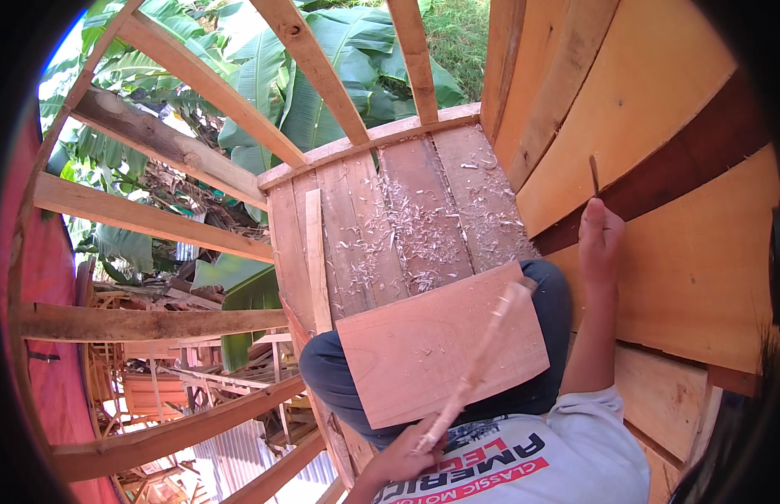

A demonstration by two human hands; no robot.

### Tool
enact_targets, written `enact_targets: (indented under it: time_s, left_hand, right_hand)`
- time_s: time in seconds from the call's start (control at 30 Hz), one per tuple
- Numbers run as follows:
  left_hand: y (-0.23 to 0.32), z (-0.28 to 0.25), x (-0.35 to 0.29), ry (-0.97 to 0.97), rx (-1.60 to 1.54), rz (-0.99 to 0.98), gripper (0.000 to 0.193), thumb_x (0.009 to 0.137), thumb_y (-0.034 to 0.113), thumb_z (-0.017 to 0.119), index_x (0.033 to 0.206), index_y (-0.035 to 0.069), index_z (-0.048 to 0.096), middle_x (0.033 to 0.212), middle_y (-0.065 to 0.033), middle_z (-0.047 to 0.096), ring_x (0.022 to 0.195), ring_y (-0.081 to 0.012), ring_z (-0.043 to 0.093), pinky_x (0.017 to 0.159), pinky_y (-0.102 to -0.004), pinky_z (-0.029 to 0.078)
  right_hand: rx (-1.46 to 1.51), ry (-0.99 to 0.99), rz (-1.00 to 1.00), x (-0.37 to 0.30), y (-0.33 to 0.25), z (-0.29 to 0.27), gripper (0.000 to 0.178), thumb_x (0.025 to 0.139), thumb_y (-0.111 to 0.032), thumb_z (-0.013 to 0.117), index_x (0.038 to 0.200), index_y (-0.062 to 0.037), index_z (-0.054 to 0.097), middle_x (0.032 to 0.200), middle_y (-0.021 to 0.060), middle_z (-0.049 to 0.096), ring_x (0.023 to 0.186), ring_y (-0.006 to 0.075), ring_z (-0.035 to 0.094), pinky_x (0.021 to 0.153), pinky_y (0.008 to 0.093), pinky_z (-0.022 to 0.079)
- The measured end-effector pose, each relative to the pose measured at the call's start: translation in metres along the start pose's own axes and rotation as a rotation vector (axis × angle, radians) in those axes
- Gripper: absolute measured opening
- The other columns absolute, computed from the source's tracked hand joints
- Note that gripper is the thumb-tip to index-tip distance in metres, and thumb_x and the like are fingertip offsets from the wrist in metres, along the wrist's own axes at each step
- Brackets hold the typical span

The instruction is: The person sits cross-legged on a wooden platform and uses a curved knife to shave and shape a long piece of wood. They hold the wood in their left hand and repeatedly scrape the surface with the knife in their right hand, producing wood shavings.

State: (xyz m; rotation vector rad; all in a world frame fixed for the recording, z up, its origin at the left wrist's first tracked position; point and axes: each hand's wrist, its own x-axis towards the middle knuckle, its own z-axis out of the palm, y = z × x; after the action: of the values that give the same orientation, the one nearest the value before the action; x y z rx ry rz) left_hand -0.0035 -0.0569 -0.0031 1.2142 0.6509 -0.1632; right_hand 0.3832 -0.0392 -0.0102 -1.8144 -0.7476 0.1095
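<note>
My left hand (413,458), low in the view by my shirt, is closed round the lower end of a roughly whittled, pale wooden stick (467,382). The stick slants up and to the right over a flat rectangular wooden board (390,353), which lies across my crossed legs. Raised at the right, my right hand (602,228) is closed on a knife with a thin, dark, narrow blade (594,175) pointing upward. Its handle is hidden in my fist. The knife is well apart from the stick. A few small shavings lie on the board.
Curled wood shavings (424,227) are scattered over the plank floor (390,172). A loose wooden strip (317,260) lies at its left side. Open wooden slats (213,92) bound the far and left sides; a plank wall (650,126) rises close at the right.
</note>
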Motion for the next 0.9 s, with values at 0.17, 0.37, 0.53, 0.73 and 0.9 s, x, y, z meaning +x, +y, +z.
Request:
enact_targets:
  time_s: [0.17, 0.37, 0.53, 0.73, 0.9]
  left_hand:
    - [-0.018, -0.028, -0.015, 0.244, -0.507, 0.103, 0.018, 0.072, 0.01, 0.056, 0.086, 0.004, 0.046, 0.078, -0.002, 0.043, 0.069, -0.0099, 0.044, 0.06, -0.026, 0.039]
    - [-0.001, -0.026, -0.009, 0.154, -0.392, -0.002, 0.019, 0.073, 0.011, 0.056, 0.088, 0.004, 0.045, 0.079, -0.0015, 0.042, 0.07, -0.0102, 0.041, 0.063, -0.0254, 0.037]
    - [-0.005, -0.017, -0.005, 0.058, -0.431, -0.051, 0.023, 0.073, 0.006, 0.053, 0.095, 0.003, 0.044, 0.081, -0.0018, 0.042, 0.064, -0.0084, 0.043, 0.051, -0.0236, 0.039]
    - [-0.004, -0.011, -0.006, 0.082, -0.336, -0.07, 0.023, 0.073, 0.003, 0.051, 0.095, 0.003, 0.045, 0.08, -0.0013, 0.041, 0.066, -0.0087, 0.041, 0.055, -0.0237, 0.038]
    - [-0.002, -0.008, -0.008, 0.144, -0.293, -0.008, 0.021, 0.071, 0.003, 0.051, 0.092, 0.002, 0.046, 0.078, -0.0013, 0.041, 0.068, -0.0095, 0.04, 0.058, -0.0243, 0.036]
  right_hand:
    - [0.044, -0.301, -0.067, -0.053, -0.011, 0.003, 0.061, 0.092, -0.052, 0.053, 0.062, 0.0004, 0.043, 0.054, 0.0124, 0.036, 0.048, 0.0179, 0.038, 0.047, 0.0347, 0.029]
    - [-0.065, -0.555, -0.23, -0.095, -0.045, 0.027, 0.061, 0.083, -0.058, 0.062, 0.06, -0.0023, 0.053, 0.052, 0.0151, 0.048, 0.054, 0.0344, 0.057, 0.047, 0.0395, 0.041]
    - [-0.2, -0.55, -0.388, -0.091, -0.064, 0.03, 0.06, 0.077, -0.062, 0.065, 0.058, -0.0062, 0.054, 0.052, 0.0108, 0.05, 0.051, 0.0296, 0.057, 0.045, 0.0372, 0.042]
    - [-0.252, -0.395, -0.496, -0.072, -0.058, 0.029, 0.06, 0.073, -0.065, 0.066, 0.057, -0.0086, 0.053, 0.052, 0.0068, 0.049, 0.048, 0.0269, 0.055, 0.044, 0.0347, 0.041]
    - [-0.253, -0.343, -0.535, -0.062, -0.058, 0.036, 0.063, 0.07, -0.068, 0.066, 0.056, -0.0085, 0.051, 0.05, 0.0067, 0.047, 0.045, 0.0263, 0.052, 0.042, 0.034, 0.04]
